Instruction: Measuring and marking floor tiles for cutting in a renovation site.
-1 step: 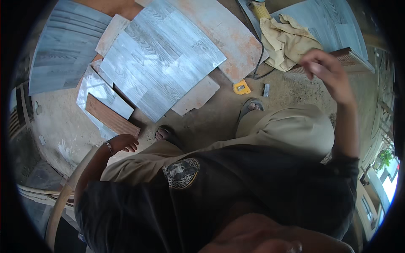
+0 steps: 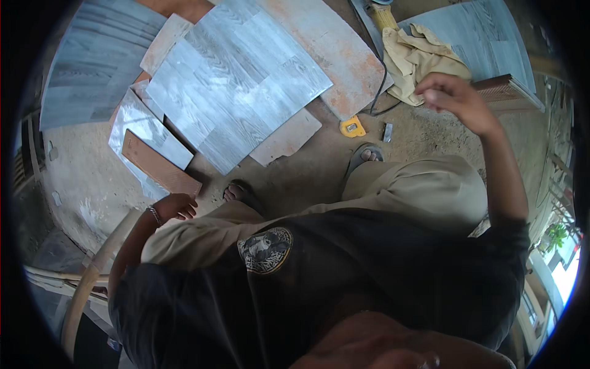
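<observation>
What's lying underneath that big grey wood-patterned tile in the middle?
Poking out from under the tile: a large pale slab at upper right and a smaller rough-edged slab at lower right. Anything under the tile's middle is hidden.

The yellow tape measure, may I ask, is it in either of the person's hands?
No, the tape measure lies on the ground, apart from the left hand and the right hand.

A large tile [image 2: 239, 86] lies ahead, overlapping a slab [image 2: 356, 67] to its right. Left of it are more tiles [image 2: 98, 67]; a tile offcut [image 2: 157, 161] lies nearer, just beyond the left hand [image 2: 177, 206]. A tape measure [image 2: 352, 126] sits right of centre on the floor [image 2: 295, 187], near the cloth [image 2: 415, 55].
</observation>
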Demonstrator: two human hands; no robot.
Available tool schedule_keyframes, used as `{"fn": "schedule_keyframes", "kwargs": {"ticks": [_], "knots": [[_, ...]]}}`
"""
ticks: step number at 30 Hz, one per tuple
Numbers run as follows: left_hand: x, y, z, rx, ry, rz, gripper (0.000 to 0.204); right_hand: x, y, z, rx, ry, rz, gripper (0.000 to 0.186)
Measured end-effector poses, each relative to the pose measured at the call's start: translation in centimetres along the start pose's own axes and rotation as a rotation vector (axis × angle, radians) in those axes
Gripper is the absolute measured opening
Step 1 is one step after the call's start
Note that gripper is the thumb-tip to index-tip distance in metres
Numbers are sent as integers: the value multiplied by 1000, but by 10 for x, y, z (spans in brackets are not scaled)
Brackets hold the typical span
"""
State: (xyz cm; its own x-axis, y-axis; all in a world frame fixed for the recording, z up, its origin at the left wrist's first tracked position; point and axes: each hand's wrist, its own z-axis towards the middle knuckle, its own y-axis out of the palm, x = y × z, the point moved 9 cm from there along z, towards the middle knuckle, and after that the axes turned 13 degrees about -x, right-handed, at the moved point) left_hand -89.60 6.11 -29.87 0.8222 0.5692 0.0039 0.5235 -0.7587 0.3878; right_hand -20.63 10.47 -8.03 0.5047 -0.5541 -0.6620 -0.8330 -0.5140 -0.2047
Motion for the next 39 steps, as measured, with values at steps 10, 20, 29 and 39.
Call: {"fn": "schedule_keyframes", "kwargs": {"ticks": [10, 20, 29, 39], "knots": [[94, 26, 94, 79, 947, -541, 39, 211, 170, 183, -69, 352, -612, 84], [99, 14, 103, 138, 1047, -448, 20, 124, 218, 128, -614, 739, -407, 65], [80, -70, -12, 709, 568, 115, 54, -42, 354, 188, -502, 130, 618, 71], [83, -10, 15, -28, 1264, -485, 32, -74, 441, 248, -455, -8, 552, 75]]}}
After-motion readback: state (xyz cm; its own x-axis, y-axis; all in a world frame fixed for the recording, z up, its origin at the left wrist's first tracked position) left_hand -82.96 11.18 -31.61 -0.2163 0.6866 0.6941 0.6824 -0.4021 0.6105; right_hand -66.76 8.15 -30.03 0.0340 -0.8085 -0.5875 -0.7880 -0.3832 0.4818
